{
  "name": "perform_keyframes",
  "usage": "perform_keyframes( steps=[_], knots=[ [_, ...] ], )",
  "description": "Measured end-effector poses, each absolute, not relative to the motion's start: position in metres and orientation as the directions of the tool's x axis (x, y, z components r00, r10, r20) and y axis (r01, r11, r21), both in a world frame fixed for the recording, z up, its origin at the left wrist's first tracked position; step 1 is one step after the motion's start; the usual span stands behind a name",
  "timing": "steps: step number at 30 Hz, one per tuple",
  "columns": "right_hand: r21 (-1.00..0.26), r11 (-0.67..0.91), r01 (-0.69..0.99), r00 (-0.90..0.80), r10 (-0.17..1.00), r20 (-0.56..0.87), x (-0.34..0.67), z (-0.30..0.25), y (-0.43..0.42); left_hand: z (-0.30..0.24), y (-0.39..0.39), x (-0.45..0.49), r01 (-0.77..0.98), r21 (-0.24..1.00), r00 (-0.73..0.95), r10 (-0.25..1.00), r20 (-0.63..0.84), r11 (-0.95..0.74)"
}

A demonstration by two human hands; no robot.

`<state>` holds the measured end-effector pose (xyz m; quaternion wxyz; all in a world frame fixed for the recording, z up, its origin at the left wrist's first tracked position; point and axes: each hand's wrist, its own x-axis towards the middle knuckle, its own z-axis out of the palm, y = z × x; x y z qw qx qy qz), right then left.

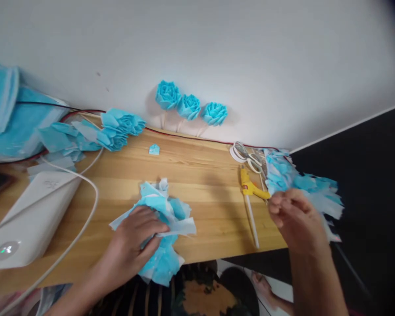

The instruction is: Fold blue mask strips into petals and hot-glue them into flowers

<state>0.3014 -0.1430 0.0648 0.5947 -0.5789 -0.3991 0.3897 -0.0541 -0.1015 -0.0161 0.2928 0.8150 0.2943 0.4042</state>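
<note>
1 ylw glue gun [247, 187] nr R hand [296, 216]

The glue gun [246, 187] is bright yellow, with a white stick [251, 221] below it. Left of the glue gun, the crumpled sheets [176, 215] mix sky blue and white; the scraps [279, 170] to its right repeat both colours. To its upper left, three flowers [189, 107] are turquoise on pale stems [165, 119]. Far left of it, the power bank [33, 224] is white with a green light [7, 249], and the cable [96, 193] is white. Under it, the desk [210, 219] is honey-tan with darker grain streaks. Behind it, the wall [266, 52] is pale grey.
</note>
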Motion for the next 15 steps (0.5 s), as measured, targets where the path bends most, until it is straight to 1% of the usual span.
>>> perform_keyframes(
  steps=[2,4,7,9,11,13,14,15],
  knots=[
    [-0.999,0.028,-0.021,0.324,0.946,0.02,0.308,0.066,-0.179,-0.018,-0.104,-0.058,0.218,0.742,0.432,0.745,0.509,-0.634],
    [-0.997,0.002,-0.075,0.243,0.97,-0.016,0.305,0.063,-0.211,-0.021,-0.107,-0.062,0.219,0.804,0.324,0.818,0.475,-0.553],
    [-0.971,-0.124,-0.203,0.105,0.983,-0.148,0.293,0.044,-0.249,-0.024,-0.114,-0.065,0.241,0.912,0.144,0.942,0.304,-0.332],
    [-0.94,-0.243,-0.238,0.045,0.964,-0.261,0.284,0.022,-0.267,-0.024,-0.116,-0.065,0.225,0.952,0.048,0.978,0.204,-0.209],
    [-0.889,-0.391,-0.239,0.024,0.913,-0.408,0.279,-0.006,-0.283,-0.021,-0.116,-0.064,0.206,0.965,-0.012,0.986,0.167,-0.161],
    [-0.808,-0.544,-0.226,0.031,0.825,-0.564,0.279,-0.038,-0.295,-0.018,-0.114,-0.063,0.213,0.963,-0.043,0.983,0.176,-0.163],
    [-0.772,-0.606,-0.192,0.062,0.777,-0.626,0.281,-0.054,-0.301,-0.015,-0.113,-0.062,0.221,0.96,-0.052,0.981,0.187,-0.172],
    [-0.753,-0.646,-0.127,0.104,0.746,-0.657,0.284,-0.07,-0.305,-0.012,-0.111,-0.062,0.232,0.956,-0.052,0.979,0.196,-0.179]
  ],
)
